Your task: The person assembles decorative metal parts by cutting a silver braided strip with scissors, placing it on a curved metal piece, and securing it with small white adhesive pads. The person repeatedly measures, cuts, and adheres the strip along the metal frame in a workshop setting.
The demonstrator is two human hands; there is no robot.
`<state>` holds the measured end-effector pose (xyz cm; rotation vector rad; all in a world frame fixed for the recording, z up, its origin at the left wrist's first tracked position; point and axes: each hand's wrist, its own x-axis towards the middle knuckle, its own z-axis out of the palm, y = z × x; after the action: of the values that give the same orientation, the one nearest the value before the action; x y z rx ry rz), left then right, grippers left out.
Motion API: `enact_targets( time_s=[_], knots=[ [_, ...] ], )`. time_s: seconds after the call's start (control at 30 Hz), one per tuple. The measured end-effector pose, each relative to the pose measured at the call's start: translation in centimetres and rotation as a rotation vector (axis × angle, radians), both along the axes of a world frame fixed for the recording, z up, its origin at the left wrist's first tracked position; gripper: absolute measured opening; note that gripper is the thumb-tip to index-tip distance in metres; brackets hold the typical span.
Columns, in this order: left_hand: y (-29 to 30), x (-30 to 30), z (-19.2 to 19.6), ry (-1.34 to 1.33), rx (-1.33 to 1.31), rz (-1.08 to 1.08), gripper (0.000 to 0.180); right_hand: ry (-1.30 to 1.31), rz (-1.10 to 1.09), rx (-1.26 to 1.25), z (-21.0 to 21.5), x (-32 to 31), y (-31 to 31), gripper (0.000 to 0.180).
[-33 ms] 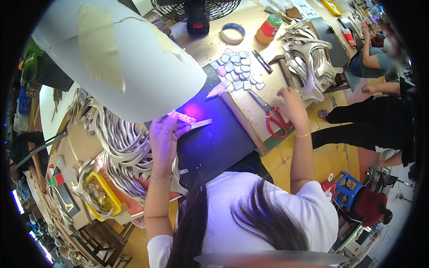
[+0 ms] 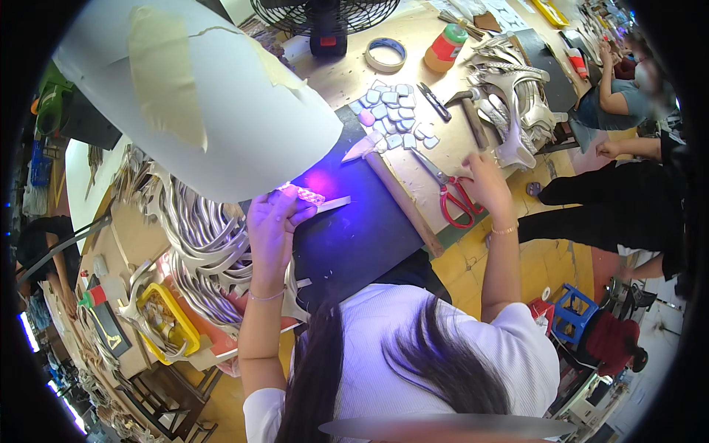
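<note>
My left hand is raised over a black mat and pinches a small flat strip that glows pink under violet light. A thin white strip sticks out to the right of it. My right hand lies on the wooden bench with its fingers spread, touching the handles of red-handled scissors. Between the hands, a long wooden bar runs along the mat's edge.
A big white lamp shade hangs over the left. Several pale pads, a hammer, a tape roll, an orange bottle and a fan lie beyond. Silvery curved pieces pile up left and right. Other people sit at right.
</note>
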<state>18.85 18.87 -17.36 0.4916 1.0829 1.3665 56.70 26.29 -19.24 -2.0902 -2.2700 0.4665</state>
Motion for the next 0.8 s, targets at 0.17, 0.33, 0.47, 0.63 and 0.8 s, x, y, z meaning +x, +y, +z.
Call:
enact_targets(
  time_s=[0.17,0.33,0.47,0.63,0.8],
  knots=[
    [0.6,0.6,0.7,-0.044,0.042,-0.060,0.032,-0.033,0.008,0.059,-1.2,0.8,-4.1,0.046],
    [0.9,0.6,0.7,-0.035,0.001,-0.038,0.030,0.069,0.035,0.044,-1.4,-0.2,-5.5,0.066],
    [0.7,0.6,1.0,-0.024,0.032,-0.047,0.031,0.001,0.103,-0.015,-1.0,-0.5,-6.1,0.074],
    [0.7,0.4,1.3,0.006,0.016,-0.052,0.032,0.118,-0.008,-0.037,-0.1,-0.9,-6.2,0.072],
    [0.8,0.3,1.7,0.048,0.036,-0.057,0.033,0.469,-0.097,0.052,1.1,-1.4,-6.4,0.063]
  ],
)
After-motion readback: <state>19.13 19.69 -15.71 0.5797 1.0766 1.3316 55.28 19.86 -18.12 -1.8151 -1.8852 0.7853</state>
